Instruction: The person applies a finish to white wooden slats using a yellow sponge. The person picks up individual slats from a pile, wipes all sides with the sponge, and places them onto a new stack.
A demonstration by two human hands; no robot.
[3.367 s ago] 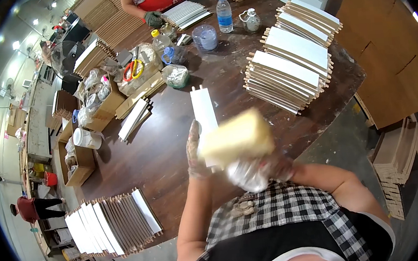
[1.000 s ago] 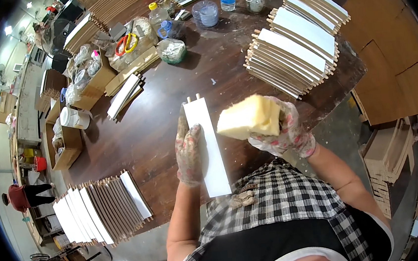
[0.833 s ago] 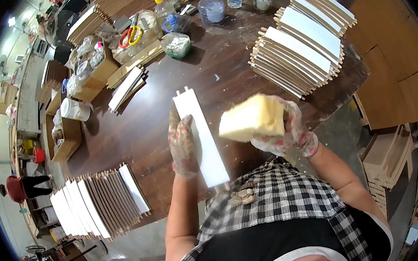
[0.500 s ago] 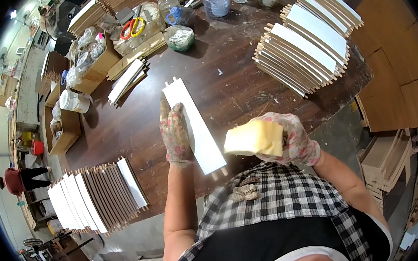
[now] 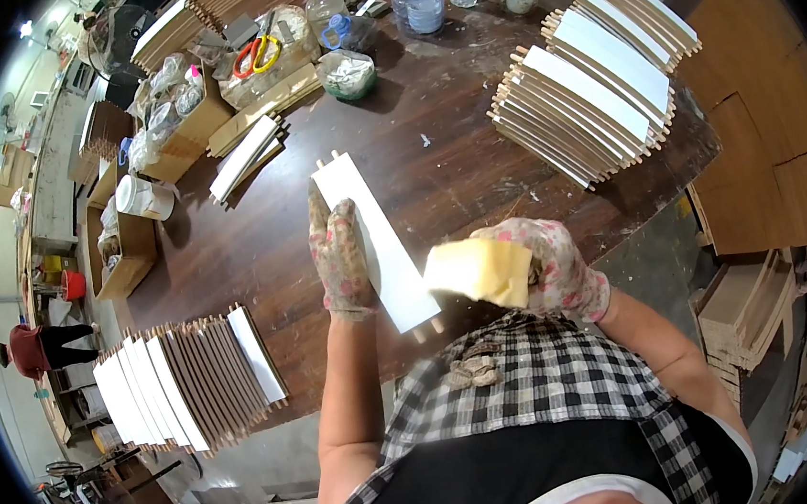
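A long white board with wooden pegs at its ends stands out in front of me at a slant over the brown table. My left hand, in a flower-patterned glove, holds its left long edge. One digit rests on the edge and the other fingers lie along the side; how far they reach under it is hidden. In my right hand, gloved the same way, is a pale yellow sponge block. The sponge's left end is by the board's lower right edge; whether they touch I cannot tell.
Rows of similar boards stand on the table: one row at the near left, others at the far right. Scissors, a bowl, bottles and a white bucket are farther back. A person stands far left.
My right hand has moved slightly left with the sponge, bringing it closer to the board. The board has shifted very little, and my left hand keeps its place on it.
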